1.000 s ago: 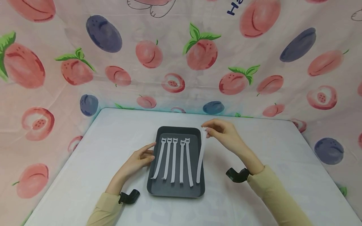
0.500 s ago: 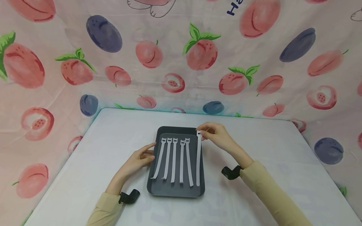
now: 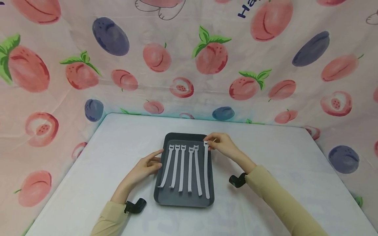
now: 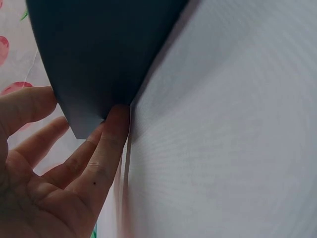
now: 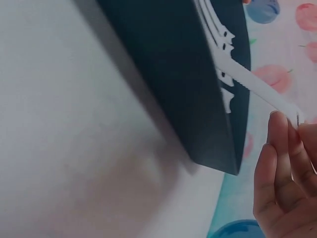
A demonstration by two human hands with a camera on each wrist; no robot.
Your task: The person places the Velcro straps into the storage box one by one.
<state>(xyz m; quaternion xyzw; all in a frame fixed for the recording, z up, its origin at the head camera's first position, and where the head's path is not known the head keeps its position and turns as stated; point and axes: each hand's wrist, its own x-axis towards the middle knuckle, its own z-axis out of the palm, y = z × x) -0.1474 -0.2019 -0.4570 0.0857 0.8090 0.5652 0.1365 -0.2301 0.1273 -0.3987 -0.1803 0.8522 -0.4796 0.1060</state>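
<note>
In the head view a dark grey tray (image 3: 172, 199) stands on the white table. Several white hook-and-loop cable ties (image 3: 181, 170) lie lengthwise inside it, their slotted heads toward the far end. My right hand (image 3: 222, 144) pinches the slotted head of another cable tie (image 3: 206, 172) over the tray's right side. The right wrist view has this strap slanting from my fingertips (image 5: 278, 119) down into the tray. My left hand (image 3: 144, 166) rests at the tray's left side. In the left wrist view its fairly straight fingers (image 4: 106, 153) touch the outer wall.
The white tabletop (image 3: 265, 203) extends around the tray on all sides. A fruit-print cloth (image 3: 183, 59) hangs behind and beside the table. A black wrist camera (image 3: 136, 206) sits on the left wrist, and another black camera (image 3: 237, 180) on the right.
My right hand has moved left and toward the near side, bringing the cable tie from the tray's right rim to over its inside. The left hand has stayed at the tray's left side.
</note>
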